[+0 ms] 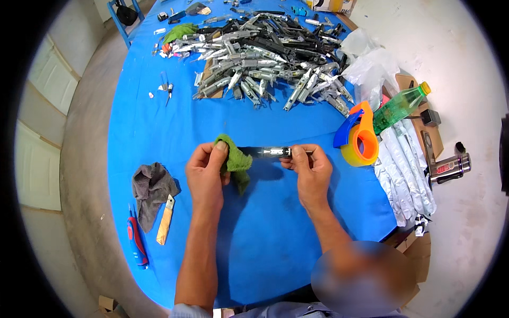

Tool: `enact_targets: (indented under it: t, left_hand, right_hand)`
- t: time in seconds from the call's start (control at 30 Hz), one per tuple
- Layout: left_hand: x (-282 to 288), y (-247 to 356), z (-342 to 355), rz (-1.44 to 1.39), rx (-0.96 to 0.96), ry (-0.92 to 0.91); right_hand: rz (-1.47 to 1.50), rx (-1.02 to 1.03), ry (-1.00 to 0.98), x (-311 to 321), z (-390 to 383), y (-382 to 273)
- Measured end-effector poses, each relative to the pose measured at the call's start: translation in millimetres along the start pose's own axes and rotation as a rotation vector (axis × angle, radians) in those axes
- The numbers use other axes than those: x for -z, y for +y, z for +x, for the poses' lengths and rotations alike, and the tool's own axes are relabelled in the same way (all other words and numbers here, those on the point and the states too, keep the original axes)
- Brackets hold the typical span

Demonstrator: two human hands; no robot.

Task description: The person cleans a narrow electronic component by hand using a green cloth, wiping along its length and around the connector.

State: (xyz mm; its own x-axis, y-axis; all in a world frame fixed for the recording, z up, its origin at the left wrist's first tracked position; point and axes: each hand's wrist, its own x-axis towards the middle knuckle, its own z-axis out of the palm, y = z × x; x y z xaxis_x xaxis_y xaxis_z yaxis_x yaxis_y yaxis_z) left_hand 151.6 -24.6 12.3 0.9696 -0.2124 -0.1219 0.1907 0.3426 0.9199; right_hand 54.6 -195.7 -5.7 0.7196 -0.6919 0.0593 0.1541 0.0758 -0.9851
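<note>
My left hand (208, 167) is closed on a green cloth (236, 161), which wraps the left end of a dark cylindrical device (265, 151) with a pale printed marking. My right hand (310, 172) pinches the right end of the same device, held level above the blue-covered table. A crumpled grey cloth (152, 185), a blade tool with a tan handle (165, 225) and a blue-and-red tool (137, 241) lie left of my left forearm.
A large pile of silver and black devices (265, 58) covers the back of the table (169, 122). On the right are a tape dispenser (358, 151), green bottle (397, 108), plastic bags (368, 69), silvery packets (403, 175) and a metal cylinder (449, 168). A blue chair (119, 26) stands back left.
</note>
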Motion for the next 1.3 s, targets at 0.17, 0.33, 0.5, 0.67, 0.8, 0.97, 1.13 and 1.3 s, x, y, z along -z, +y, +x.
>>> enact_targets:
  t: [0.17, 0.33, 0.5, 0.67, 0.8, 0.97, 1.13, 1.3]
  left_hand:
    - [-8.7, -10.4, -2.6, 0.116, -0.023, 0.015]
    - [-11.2, -9.1, -2.3, 0.125, -0.03, 0.008]
    - [-9.0, -11.3, -0.6, 0.158, -0.026, 0.005]
    - [-9.5, -11.0, -0.7, 0.154, -0.021, 0.01]
    - [-9.3, -11.8, 0.0, 0.152, -0.019, -0.005]
    - [-9.5, -11.6, 0.1, 0.13, -0.032, -0.008]
    - [-5.1, -12.3, 2.7, 0.012, -0.04, 0.033]
    - [10.5, -0.2, 9.6, -0.418, 0.114, 0.155]
  right_hand:
    - [-0.037, 0.009, -0.046, 0.4, -0.6, -3.7]
    - [-0.017, -0.023, -0.071, 4.6, 2.3, -6.8]
    - [-0.015, -0.024, -0.07, 4.3, 2.3, -6.5]
    - [-0.027, -0.01, -0.075, 5.3, 2.1, -4.1]
    - [-0.022, -0.01, -0.074, 6.0, 1.9, -3.2]
    - [-0.002, -0.016, -0.101, 5.8, 1.9, -4.3]
    - [-0.014, 0.003, -0.125, 6.2, 1.7, -4.6]
    - [-0.141, 0.087, -0.123, 4.7, 0.0, -7.2]
